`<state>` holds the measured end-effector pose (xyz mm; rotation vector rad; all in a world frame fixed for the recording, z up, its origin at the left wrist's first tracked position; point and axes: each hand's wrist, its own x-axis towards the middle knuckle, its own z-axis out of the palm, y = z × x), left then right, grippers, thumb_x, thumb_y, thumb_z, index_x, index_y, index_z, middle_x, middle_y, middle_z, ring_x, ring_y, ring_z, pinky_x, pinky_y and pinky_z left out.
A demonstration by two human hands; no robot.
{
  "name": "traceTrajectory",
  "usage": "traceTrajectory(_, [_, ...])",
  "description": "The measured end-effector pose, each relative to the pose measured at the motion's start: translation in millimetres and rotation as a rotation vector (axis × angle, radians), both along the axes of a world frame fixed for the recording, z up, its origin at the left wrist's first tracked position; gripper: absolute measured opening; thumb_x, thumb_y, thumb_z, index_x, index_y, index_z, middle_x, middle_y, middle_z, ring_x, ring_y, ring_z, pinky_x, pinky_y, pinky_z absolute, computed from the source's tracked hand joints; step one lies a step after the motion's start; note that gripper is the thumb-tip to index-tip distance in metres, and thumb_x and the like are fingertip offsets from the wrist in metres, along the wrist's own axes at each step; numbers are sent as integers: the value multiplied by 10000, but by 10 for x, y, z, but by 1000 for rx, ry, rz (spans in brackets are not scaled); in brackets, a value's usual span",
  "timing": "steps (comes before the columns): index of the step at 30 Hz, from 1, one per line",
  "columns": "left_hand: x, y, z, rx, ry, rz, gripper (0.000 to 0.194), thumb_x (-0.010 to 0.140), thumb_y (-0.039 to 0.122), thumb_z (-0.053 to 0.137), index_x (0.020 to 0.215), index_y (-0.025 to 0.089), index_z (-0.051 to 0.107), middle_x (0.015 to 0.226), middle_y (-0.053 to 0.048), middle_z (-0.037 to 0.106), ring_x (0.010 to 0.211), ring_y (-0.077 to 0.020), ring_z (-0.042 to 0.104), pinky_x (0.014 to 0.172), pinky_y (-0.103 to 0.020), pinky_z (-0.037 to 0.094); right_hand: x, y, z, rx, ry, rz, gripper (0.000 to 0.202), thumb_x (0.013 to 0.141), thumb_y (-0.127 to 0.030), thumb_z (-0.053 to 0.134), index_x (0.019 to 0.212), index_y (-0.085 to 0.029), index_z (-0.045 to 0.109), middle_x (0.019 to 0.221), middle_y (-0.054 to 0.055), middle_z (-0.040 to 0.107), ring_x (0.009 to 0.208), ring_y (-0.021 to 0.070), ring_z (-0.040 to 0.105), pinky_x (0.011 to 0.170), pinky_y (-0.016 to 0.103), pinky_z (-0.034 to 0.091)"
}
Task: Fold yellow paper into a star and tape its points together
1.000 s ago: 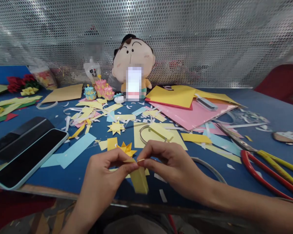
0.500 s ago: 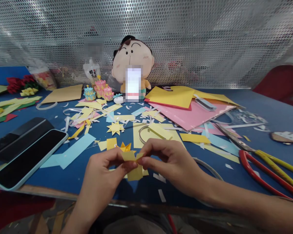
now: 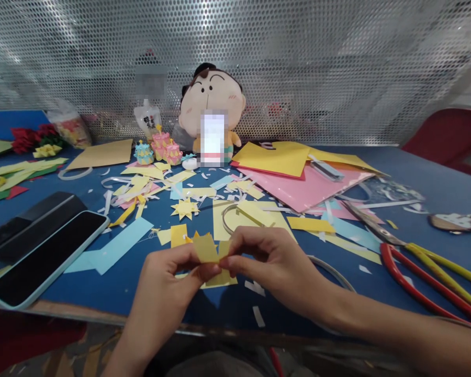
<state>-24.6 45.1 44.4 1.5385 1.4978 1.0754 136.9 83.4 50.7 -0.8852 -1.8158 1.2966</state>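
Note:
A small piece of folded yellow paper (image 3: 205, 248) is pinched between both hands above the table's front edge. My left hand (image 3: 172, 277) is closed on its left side, thumb and forefinger together. My right hand (image 3: 265, 259) pinches the right side, its fingertips touching or nearly touching those of my left. Just behind the held paper, partly hidden, lies an orange-yellow folded piece (image 3: 197, 234). Farther back rests a pale yellow paper star (image 3: 184, 209). A pale yellow sheet (image 3: 278, 217) lies beyond my right hand.
Scissors (image 3: 392, 241) with red and yellow handles lie at the right. A black-screened phone (image 3: 51, 256) is at the left. Paper scraps cover the middle. Behind them stand a plush doll (image 3: 212, 97), a lit phone (image 3: 214, 136) and small paper cakes (image 3: 160, 146). Coloured sheets (image 3: 278, 157) lie back right.
The held yellow paper has tilted, with its left flap more upright and its lower part less visible. Both hands keep their pinch. The view has shifted slightly.

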Motion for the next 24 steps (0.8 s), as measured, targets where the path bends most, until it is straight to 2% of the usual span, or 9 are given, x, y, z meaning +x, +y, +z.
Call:
traceTrajectory(4, [0, 7, -2, 23, -37, 36, 131, 683, 272, 655, 598, 188, 708, 602, 5, 683, 559, -128, 580, 523, -207, 446, 4, -12, 0, 56, -4, -52, 93, 723, -152, 588, 633, -172, 605, 582, -25, 585, 558, 90, 519, 536, 216, 417])
traceTrajectory(7, [3, 13, 11, 38, -67, 20, 113, 689, 263, 653, 630, 186, 711, 604, 8, 681, 568, -127, 596, 530, -199, 461, -8, 2, -5, -7, 4, -4, 77, 733, -167, 592, 658, -169, 611, 607, -22, 596, 587, 94, 547, 559, 216, 435])
traceTrajectory(11, [4, 12, -2, 71, -47, 14, 110, 716, 257, 651, 649, 180, 692, 606, 15, 670, 578, -120, 603, 548, -187, 462, -26, 19, 5, -148, -31, 108, 107, 711, -106, 598, 619, -161, 587, 560, -40, 571, 546, 72, 532, 543, 191, 428])
traceTrajectory(16, [-4, -10, -21, 72, 24, -35, 171, 759, 226, 603, 599, 175, 635, 584, 27, 636, 563, -104, 577, 546, -177, 443, -19, 22, 36, -135, -44, 62, 121, 727, -110, 588, 618, -161, 577, 548, -38, 567, 527, 74, 530, 518, 191, 418])
traceTrajectory(20, [10, -11, -30, 109, 40, 19, 210, 754, 252, 606, 561, 169, 613, 556, 22, 631, 543, -104, 575, 521, -178, 428, -9, 20, 29, -123, -67, 9, 137, 717, -116, 584, 588, -159, 567, 534, -34, 558, 509, 75, 510, 507, 198, 407])
traceTrajectory(24, [9, 15, -31, 102, -36, 117, 225, 735, 347, 620, 587, 177, 624, 537, 20, 636, 514, -120, 590, 494, -189, 443, -18, 26, -6, -116, -9, -11, 152, 722, -235, 591, 592, -164, 556, 556, -13, 563, 514, 95, 517, 512, 226, 420])
